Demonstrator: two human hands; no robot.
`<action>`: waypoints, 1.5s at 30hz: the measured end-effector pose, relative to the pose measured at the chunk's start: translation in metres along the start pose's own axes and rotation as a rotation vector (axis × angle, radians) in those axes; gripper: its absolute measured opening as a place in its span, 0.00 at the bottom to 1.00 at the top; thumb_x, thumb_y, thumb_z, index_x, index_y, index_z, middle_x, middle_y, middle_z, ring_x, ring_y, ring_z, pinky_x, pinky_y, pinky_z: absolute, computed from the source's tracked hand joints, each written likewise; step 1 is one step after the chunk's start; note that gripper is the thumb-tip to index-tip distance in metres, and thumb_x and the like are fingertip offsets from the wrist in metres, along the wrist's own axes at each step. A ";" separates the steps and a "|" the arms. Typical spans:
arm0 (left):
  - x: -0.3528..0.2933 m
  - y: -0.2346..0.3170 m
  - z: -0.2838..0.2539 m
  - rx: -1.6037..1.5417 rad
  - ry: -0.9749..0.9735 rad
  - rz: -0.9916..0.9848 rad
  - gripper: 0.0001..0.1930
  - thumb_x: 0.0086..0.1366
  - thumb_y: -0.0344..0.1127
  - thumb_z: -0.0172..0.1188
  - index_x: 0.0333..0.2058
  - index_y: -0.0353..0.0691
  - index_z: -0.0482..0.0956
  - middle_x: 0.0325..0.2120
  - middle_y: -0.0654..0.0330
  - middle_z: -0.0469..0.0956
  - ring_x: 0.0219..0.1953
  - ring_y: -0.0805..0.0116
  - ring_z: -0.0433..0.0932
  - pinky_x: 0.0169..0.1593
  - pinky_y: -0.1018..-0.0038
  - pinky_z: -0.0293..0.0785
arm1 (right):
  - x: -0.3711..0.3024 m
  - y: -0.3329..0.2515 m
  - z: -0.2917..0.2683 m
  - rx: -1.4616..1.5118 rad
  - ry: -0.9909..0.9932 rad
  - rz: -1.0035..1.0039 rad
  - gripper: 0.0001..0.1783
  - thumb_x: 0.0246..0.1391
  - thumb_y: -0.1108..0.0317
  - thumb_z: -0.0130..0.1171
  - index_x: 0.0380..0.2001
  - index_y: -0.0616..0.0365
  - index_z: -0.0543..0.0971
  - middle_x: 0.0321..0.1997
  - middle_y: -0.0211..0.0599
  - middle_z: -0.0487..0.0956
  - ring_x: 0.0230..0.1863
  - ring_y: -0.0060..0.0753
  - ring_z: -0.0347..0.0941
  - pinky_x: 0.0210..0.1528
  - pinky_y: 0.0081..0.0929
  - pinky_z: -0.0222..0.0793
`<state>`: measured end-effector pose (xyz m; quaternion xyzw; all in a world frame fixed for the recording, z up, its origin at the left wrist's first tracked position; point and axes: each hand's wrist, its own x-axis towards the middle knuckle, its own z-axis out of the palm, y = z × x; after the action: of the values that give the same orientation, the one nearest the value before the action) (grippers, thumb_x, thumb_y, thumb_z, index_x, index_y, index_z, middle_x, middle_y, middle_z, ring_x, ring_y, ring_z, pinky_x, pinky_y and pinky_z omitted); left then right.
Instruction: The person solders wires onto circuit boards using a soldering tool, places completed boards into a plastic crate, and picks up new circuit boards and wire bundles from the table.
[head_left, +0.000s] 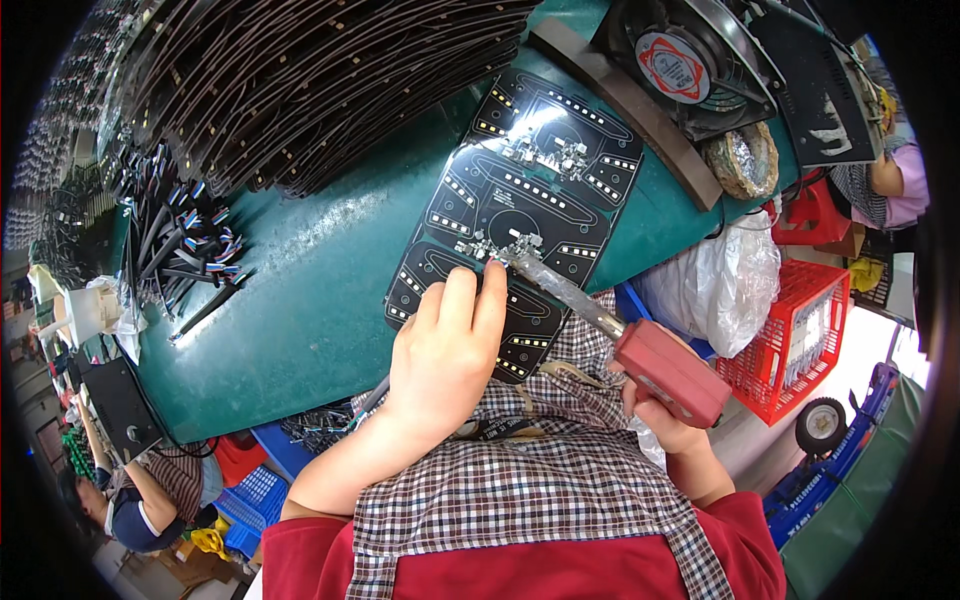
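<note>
A black circuit board panel (462, 215) with rows of small pale LEDs lies tilted on the green bench, its near end at my apron. My left hand (445, 345) rests over its near left part, fingers curled and the index fingertip pressed down by a cluster of silvery parts. From under that hand, near the wrist, comes a black cable (374, 396); the fingers hide its other end. My right hand (672, 428) is wrapped round the red handle of a soldering iron (672, 375). The iron's metal tip meets the board just beside my left index fingertip.
Stacked dark boards (330, 90) fill the far left, with loose black cables (185, 245) beside them. A fan (690, 75), a dark bar (630, 115) and a round roll (742, 162) stand far right. A red crate (790, 340) is beyond the bench (300, 320). Other people work at both sides.
</note>
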<state>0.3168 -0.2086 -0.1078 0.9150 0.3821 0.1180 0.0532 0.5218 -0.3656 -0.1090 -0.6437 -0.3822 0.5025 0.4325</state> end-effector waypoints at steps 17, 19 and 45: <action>-0.001 0.003 0.005 -0.340 0.068 -0.095 0.16 0.49 0.19 0.58 0.40 0.32 0.76 0.27 0.57 0.69 0.27 0.62 0.72 0.30 0.72 0.70 | -0.012 0.007 0.004 0.088 0.067 -0.060 0.38 0.45 0.57 0.65 0.52 0.74 0.66 0.36 0.39 0.80 0.22 0.16 0.69 0.30 0.15 0.67; -0.001 0.002 0.006 -0.347 0.093 -0.100 0.16 0.49 0.19 0.58 0.39 0.32 0.76 0.27 0.57 0.69 0.26 0.63 0.72 0.30 0.72 0.70 | -0.010 0.004 0.005 0.108 0.049 -0.047 0.38 0.46 0.56 0.64 0.53 0.74 0.65 0.35 0.38 0.80 0.22 0.15 0.69 0.29 0.15 0.66; -0.001 0.004 0.006 -0.338 0.058 -0.124 0.15 0.48 0.19 0.58 0.38 0.33 0.76 0.27 0.58 0.66 0.25 0.65 0.70 0.28 0.72 0.69 | 0.002 -0.004 -0.001 -0.251 -0.013 -0.170 0.33 0.40 0.58 0.68 0.47 0.69 0.72 0.46 0.50 0.76 0.41 0.44 0.78 0.40 0.27 0.73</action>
<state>0.3204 -0.2122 -0.1127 0.8639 0.4139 0.2035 0.2022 0.5226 -0.3621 -0.1057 -0.6545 -0.4980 0.4166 0.3874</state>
